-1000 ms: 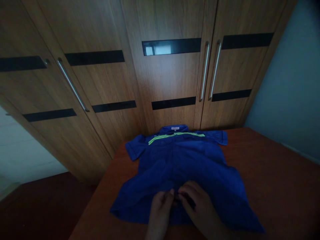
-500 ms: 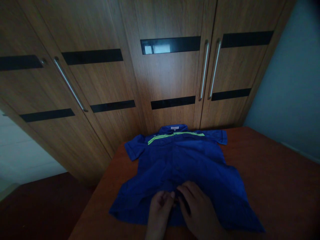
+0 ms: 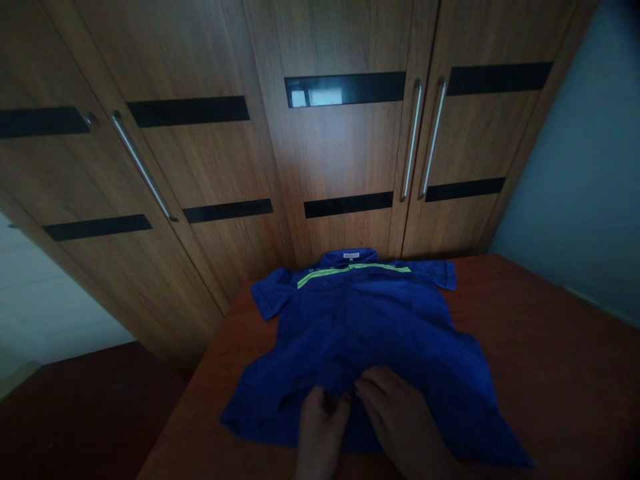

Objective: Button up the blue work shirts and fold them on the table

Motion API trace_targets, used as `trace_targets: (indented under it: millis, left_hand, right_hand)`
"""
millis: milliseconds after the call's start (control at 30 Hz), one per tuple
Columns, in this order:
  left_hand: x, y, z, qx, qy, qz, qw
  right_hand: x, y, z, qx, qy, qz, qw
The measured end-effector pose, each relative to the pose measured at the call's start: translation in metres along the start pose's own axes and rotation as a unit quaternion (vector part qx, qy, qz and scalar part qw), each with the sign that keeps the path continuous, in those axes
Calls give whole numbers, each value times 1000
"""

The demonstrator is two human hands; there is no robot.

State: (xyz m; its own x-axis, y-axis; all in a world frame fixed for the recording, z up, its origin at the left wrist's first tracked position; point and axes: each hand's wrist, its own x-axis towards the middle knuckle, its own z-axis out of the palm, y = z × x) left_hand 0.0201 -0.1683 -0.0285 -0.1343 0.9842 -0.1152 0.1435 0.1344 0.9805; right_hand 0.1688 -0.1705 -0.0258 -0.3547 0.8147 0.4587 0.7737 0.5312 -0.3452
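Observation:
A blue short-sleeved shirt (image 3: 400,320) lies spread face up, its collar at the far side and a yellow-green stripe (image 3: 325,273) across the chest. Low on its front placket, near the hem, my left hand (image 3: 323,423) pinches the cloth between thumb and fingers. Close beside it, my right hand (image 3: 397,413) has its fingers bent and pressed together on the same placket. The fingertips of both hands nearly meet. Whether a button sits between them is too dark to make out.
The shirt rests on a reddish-brown wooden table (image 3: 540,360). Behind it stands a wooden wardrobe (image 3: 345,147) with dark strips and long metal handles (image 3: 433,140). A pale blue wall (image 3: 575,173) rises at the right.
The fingers of both hands have shifted slightly on the placket, and those of my right hand are closer together. The shirt lies as before. The view has moved a little.

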Motion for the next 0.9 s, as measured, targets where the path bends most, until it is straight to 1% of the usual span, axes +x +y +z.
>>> trace_targets:
  millis: [100,167,300,467,533,600,667,767,900]
  left_hand:
    - [2,-1,0,-18,20,3,1000]
    - [3,-2,0,-38,21,10,999]
    - [5,-6,0,-80,9,27,996]
    - [6,-9,1,-98,-22,31,994]
    - [6,-9,1,-106,-31,37,993]
    - [7,-9,2,-110,-33,34,993]
    - [7,-9,1,-106,-24,20,994]
    - [7,-8,1,-102,-10,-1,995]
    - [5,-2,0,-120,-19,6,993]
  right_hand:
    - [2,-1,-2,35,-11,10,999]
    - [3,0,-2,60,-8,17,998]
    - [3,1,1,111,-3,32,993]
    - [4,3,2,169,-30,93,981]
    - [5,3,2,173,-43,95,979]
    - [5,2,3,156,-47,78,984]
    - [5,0,4,129,-36,58,989]
    - [4,-3,7,100,-1,41,994]
    - [0,-6,13,89,44,33,995]
